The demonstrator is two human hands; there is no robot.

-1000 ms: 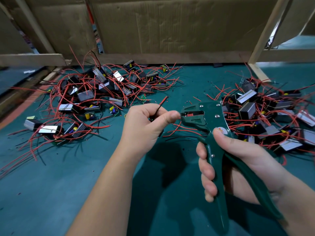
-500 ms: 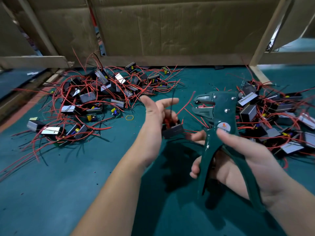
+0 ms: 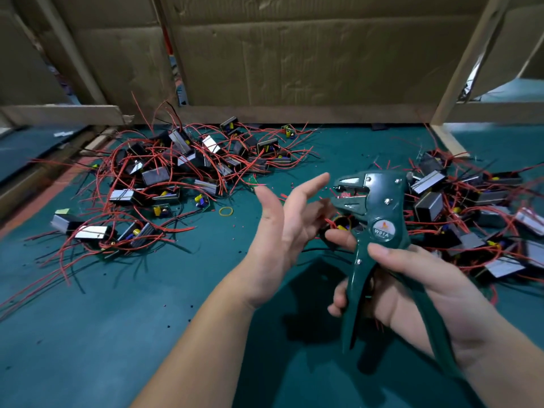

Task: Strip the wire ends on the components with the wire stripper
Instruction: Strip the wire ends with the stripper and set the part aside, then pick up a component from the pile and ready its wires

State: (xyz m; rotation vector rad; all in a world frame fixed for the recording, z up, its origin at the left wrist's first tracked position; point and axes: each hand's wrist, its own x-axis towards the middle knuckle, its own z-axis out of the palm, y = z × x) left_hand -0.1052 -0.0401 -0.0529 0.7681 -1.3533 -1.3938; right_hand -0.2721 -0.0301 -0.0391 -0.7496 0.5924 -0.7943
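My right hand (image 3: 418, 278) grips the handles of the green wire stripper (image 3: 382, 228), held upright with its jaws (image 3: 350, 192) pointing left and red bits of insulation between them. My left hand (image 3: 288, 222) hovers just left of the jaws with straight, spread fingers, holding nothing. A small black component with a yellow part (image 3: 341, 226) shows just behind my left fingers, at the edge of the right pile. One pile of black components with red wires (image 3: 176, 175) lies at the left, another pile (image 3: 471, 210) at the right.
The table has a green mat (image 3: 117, 319) dotted with small scraps of insulation. A yellow rubber band (image 3: 226, 211) lies near the left pile. Cardboard walls (image 3: 294, 54) close the back, and a wooden post (image 3: 459, 69) stands at the back right.
My left hand has let go of the component it held and spread its fingers. The stripper's handles have sprung apart and the tool sits a little more upright.
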